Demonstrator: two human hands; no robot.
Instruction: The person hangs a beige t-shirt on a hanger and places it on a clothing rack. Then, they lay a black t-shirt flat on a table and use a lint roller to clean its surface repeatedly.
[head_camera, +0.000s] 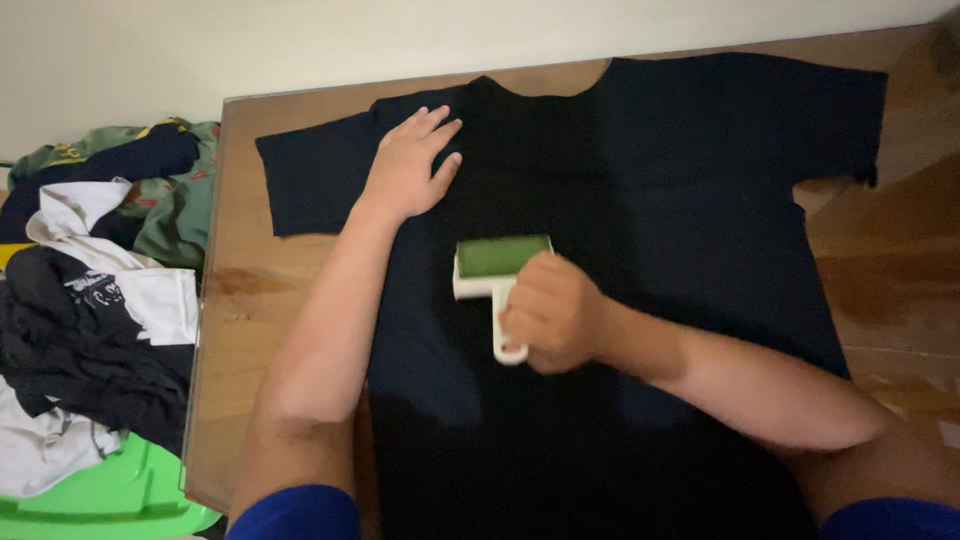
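A black t-shirt (680, 190) lies spread flat on a wooden table (240, 290), collar toward the far edge. My left hand (408, 165) rests palm down on the shirt near its left sleeve, fingers spread. My right hand (553, 312) grips the white handle of a lint roller (495, 262) with a green roll, which sits on the middle of the shirt.
A heap of clothes (90, 300), black, white and green, is piled to the left of the table over a bright green plastic tub (110, 500). A pale wall runs behind the table. Bare wood shows at the right of the shirt.
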